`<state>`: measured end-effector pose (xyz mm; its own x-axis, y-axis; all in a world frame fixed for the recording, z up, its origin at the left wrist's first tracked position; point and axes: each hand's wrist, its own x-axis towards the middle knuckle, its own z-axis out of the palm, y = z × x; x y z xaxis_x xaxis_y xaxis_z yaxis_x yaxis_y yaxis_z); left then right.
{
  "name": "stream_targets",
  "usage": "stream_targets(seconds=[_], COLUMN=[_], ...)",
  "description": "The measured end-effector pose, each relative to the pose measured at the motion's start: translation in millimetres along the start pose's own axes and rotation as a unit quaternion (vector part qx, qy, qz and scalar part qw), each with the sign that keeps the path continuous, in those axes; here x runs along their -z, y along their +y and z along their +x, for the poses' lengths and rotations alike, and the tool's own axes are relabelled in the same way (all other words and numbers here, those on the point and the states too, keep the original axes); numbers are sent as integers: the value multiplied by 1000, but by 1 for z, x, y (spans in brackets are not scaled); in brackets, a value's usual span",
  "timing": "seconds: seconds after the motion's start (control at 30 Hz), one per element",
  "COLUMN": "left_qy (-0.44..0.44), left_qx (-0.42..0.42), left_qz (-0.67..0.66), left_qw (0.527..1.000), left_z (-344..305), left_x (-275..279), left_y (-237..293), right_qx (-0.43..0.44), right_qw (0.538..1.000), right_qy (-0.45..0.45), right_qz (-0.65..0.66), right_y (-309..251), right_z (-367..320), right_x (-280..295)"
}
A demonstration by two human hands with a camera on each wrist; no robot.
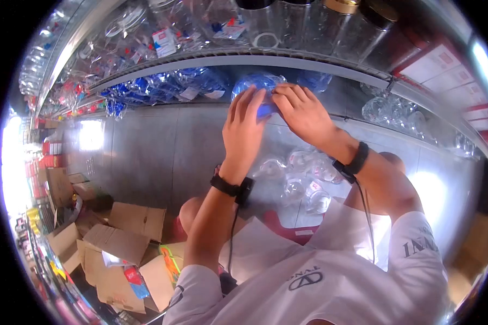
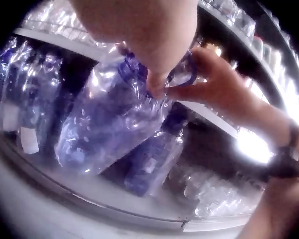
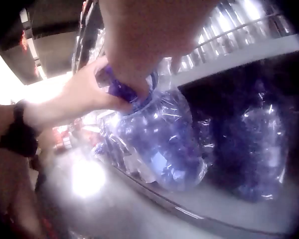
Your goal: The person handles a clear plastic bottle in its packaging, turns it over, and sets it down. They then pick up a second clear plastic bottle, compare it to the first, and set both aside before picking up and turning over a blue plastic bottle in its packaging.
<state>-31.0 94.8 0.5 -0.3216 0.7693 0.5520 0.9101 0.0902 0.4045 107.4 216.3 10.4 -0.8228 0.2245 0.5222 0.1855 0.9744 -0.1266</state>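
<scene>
A large blue-tinted bottle (image 2: 107,127) in clear crinkled plastic wrap stands tilted at the low shelf, its top toward me. Both hands are close together at its blue neck end. My left hand (image 1: 244,127) has its fingers and thumb around the dark blue top piece, seen best in the right wrist view. With thumb and fingers, my right hand (image 1: 306,114) pinches the top by a blue rounded rim (image 2: 192,69). The hands partly hide the bottle's top in every view.
More wrapped blue bottles (image 1: 162,86) line the low shelf to the left. Overhead runs a shelf edge (image 1: 238,60) with clear jars above it. Clear plastic containers (image 1: 295,184) sit on the floor near my legs. Opened cardboard boxes (image 1: 116,238) are at the lower left.
</scene>
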Motion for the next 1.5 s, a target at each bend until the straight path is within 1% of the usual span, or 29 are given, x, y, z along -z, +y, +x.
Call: stream_targets(seconds=[0.23, 0.3, 0.4, 0.43, 0.53, 0.63, 0.73, 0.8, 0.9, 1.0, 1.03, 1.13, 1.17, 1.23, 1.27, 1.3, 1.4, 1.5], left_qy=[-67, -68, -75, -79, -57, -70, -65, -62, -78, -94, -98, -112, -121, -121, -120, -124, -162, -221], left_qx=[28, 11, -7, -13, -63, -65, -66, -55, -47, -55, -59, -79, -91, -86, -83, -79, -47, 29], left_qz=[-71, -76, -77, -77, -53, -49, -63, -106, -142, -143, -140, -115, -103, -103, -104, -100, -104, -132], left_qw=[995, 995, 994, 994, 995, 994, 994, 991, 986, 984, 984, 984, 983, 984, 984, 984, 980, 966], left_z=[11, 12, 12, 12, 12, 16, 21, 26, 29, 30, 30, 29, 29, 24, 21, 20, 17, 13], left_x=[-39, -54, -73, -79, -96, -102, -109, -113, -115, -118, -118, -117, -116, -120, -122, -123, -123, -131], left_y=[26, 31, 39, 43, 44, 53, 58, 61, 63, 62, 61, 64, 64, 64, 64, 64, 61, 61], right_qx=[-18, -37, -75, -83, -118, -162, -208, -232, -261, -283, -287, -338, -353, -449, -474, -494, -475, -480], right_qw=[999, 998, 995, 994, 991, 983, 972, 964, 954, 936, 919, 888, 878, 788, 711, 621, 670, 705], right_qy=[-40, -47, -71, -64, -41, -18, 6, 10, 34, 57, 83, 85, 70, 84, 129, 181, 217, 206], right_qz=[-9, -18, 4, 12, 41, 80, 111, 131, 144, 201, 259, 299, 316, 413, 504, 581, 528, 479], right_y=[48, 58, 72, 75, 83, 90, 93, 99, 105, 120, 125, 139, 145, 166, 171, 172, 169, 164], right_z=[-23, -32, -44, -48, -62, -70, -77, -82, -95, -107, -110, -121, -125, -131, -135, -133, -129, -123], right_x=[11, 12, 17, 18, 18, 21, 24, 23, 12, -1, -5, -14, -16, -29, -35, -35, -31, -22])
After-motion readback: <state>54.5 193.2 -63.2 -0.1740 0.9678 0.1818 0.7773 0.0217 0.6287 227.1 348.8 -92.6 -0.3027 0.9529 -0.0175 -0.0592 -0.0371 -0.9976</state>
